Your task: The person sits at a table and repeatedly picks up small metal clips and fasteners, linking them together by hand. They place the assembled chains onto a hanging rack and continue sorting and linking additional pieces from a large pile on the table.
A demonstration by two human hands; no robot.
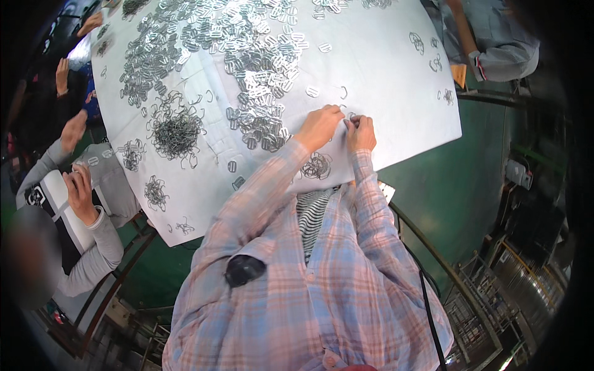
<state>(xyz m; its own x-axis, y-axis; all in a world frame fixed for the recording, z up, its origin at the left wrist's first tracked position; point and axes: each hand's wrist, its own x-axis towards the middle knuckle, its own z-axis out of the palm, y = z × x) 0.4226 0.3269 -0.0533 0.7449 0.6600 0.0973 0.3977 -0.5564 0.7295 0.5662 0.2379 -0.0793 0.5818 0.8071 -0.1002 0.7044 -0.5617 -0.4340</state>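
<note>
Near the table's front edge my left hand (320,127) and my right hand (361,133) are close together, fingertips almost meeting. Both are closed in a pinch around something small and metallic, mostly hidden by the fingers. Just beyond them lies a single curved wire hook (344,93) on the white sheet. A small tangled heap of wire hooks (317,166) rests below my left wrist. To the left of my left hand spreads a dense pile of flat slotted metal buckles (263,120); one loose slotted buckle (312,91) sits apart from it.
A larger dark heap of wire hooks (176,133) stands left on the white-covered table (383,68). Smaller hook clusters (156,193) lie along the left edge. Co-workers' hands (80,193) are at the left side, and another person's sleeve (507,62) is at the far right.
</note>
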